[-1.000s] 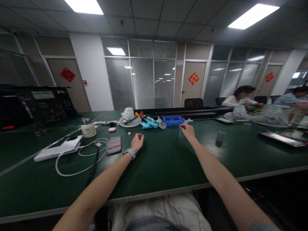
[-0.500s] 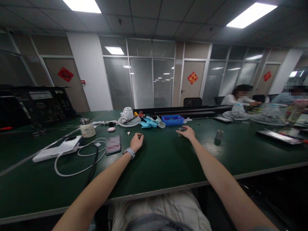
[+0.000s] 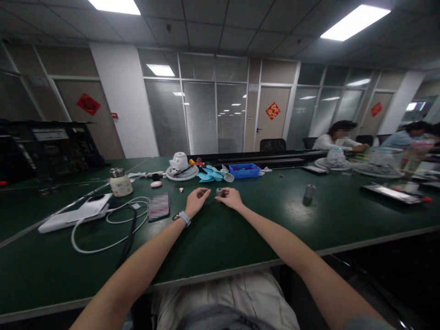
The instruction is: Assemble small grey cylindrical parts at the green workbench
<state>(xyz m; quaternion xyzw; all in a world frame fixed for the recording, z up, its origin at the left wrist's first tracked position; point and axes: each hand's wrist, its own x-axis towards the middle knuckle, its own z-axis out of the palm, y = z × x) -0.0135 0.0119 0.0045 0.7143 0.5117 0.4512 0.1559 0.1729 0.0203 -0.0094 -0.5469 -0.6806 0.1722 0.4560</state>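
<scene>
My right hand (image 3: 231, 198) holds a small grey cylinder (image 3: 219, 192) between thumb and fingers, a little above the green table (image 3: 220, 243). Its exact kind is too small to make out. Facing it from the left is my left hand (image 3: 195, 201), with a watch on the wrist; its fingers are stretched toward the cylinder, apart from it, and I see nothing in them. Another grey cylinder (image 3: 310, 191) stands upright on the table to the right. Behind my hands lie light-blue fan blades (image 3: 213, 173) and a blue tray (image 3: 244, 171) with small parts.
A white fan body (image 3: 179, 164) rests on its round grille at the back. Left of my hands are a phone-like flat item (image 3: 158, 207), a pink case (image 3: 156, 184), a bottle (image 3: 121, 183) and a white cable (image 3: 103, 251). Two people sit at the far right near more fan parts.
My right hand has moved left with the grey cylinder, close to my left hand. My left hand's fingers have stretched out toward it. The view has shifted slightly.
</scene>
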